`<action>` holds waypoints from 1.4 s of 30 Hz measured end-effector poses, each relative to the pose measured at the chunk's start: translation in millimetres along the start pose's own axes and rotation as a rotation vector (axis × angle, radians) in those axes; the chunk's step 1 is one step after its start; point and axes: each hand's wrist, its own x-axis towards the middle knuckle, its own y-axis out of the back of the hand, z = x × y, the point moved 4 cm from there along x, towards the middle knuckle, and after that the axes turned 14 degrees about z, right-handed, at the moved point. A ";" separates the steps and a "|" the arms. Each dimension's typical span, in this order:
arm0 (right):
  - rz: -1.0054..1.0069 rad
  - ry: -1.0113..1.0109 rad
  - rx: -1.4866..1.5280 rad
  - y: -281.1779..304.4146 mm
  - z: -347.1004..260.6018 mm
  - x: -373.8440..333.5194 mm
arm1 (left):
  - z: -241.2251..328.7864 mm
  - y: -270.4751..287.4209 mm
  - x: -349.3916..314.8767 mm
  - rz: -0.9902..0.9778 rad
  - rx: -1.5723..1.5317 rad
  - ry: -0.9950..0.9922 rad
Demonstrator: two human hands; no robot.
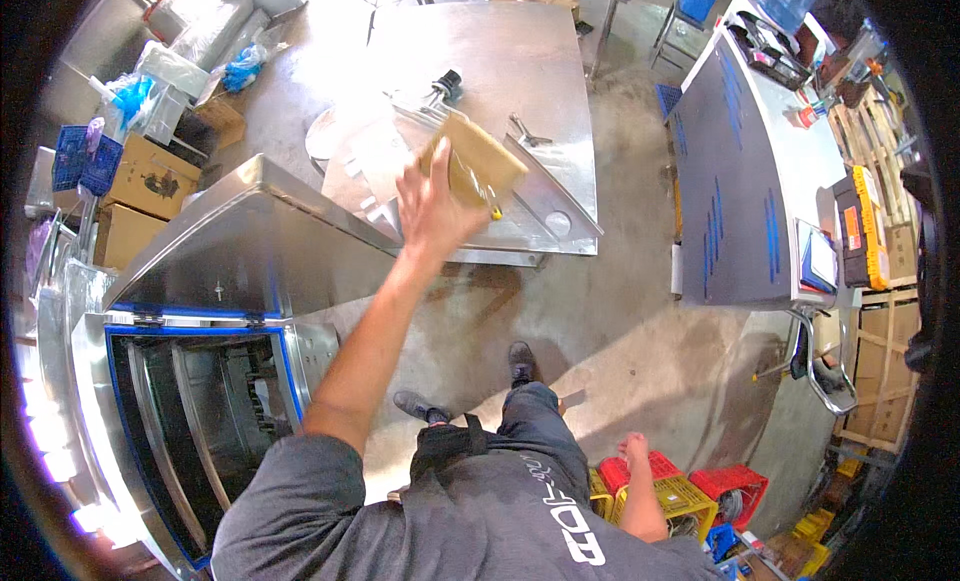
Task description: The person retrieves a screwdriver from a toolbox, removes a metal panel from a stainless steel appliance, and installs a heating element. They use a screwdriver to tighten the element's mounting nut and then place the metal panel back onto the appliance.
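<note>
My left hand (435, 211) is stretched out over the metal table (530, 41) and closed round a flat tan cardboard box (483, 161). The box is held tilted above the tabletop, and a small yellow thing (495, 212) shows at its lower edge. Beneath it lies a sheet-metal panel (540, 206) with a round hole. A forked metal piece (527, 131) and a metal part with a black knob (446, 85) rest nearby. Low at my right side, away from the table, hangs my right hand (633, 447), its fingers curled and nothing visible in them.
A steel cabinet (300, 356) with its lid (270, 231) raised stands at my left. Cardboard boxes (150, 176) are stacked beyond it. To the right is a long counter (735, 171) with a toolbox (862, 226). Yellow crates (672, 501) and red crates (735, 486) sit on the floor behind my right arm.
</note>
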 end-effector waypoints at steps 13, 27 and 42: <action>-0.151 -0.142 -0.007 -6.0 21.0 -5.9 | -96.0 -152.7 88.9 -0.327 0.405 0.230; -0.454 0.305 -0.613 -186.3 -247.2 -64.9 | -143.0 54.7 -377.9 -0.576 -0.297 0.623; -0.285 0.972 -1.783 -374.9 -12.4 -274.3 | -739.5 340.3 -684.2 0.178 0.581 1.270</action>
